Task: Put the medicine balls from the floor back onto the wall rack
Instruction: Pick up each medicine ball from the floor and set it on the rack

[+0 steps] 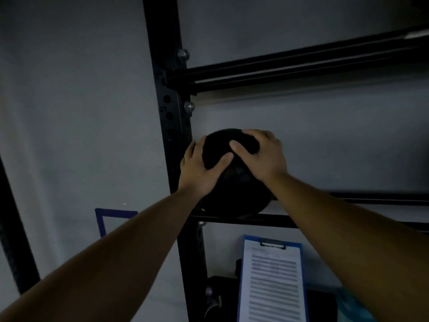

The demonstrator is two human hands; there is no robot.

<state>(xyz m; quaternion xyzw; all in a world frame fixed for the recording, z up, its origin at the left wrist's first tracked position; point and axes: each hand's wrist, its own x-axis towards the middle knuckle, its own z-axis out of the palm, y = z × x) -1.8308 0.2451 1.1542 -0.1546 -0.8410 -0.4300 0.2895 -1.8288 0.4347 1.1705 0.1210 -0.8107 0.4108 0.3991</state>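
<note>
Round black rubber medicine ball [234,182] seated on the lower horizontal rails of the black steel wall rack [171,117], hard against its left upright. Left hand [199,169] and right hand [262,154] both on the ball, fingers [234,145] spread and clasping its upper half. Blue clipboard [272,280] with printed sheet below the rails.

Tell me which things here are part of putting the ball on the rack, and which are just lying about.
Part of the job:
black medicine ball
left hand
right hand
rack rails
rack upright

Just there:
blue clipboard with a printed sheet
blue tape on the wall
</note>
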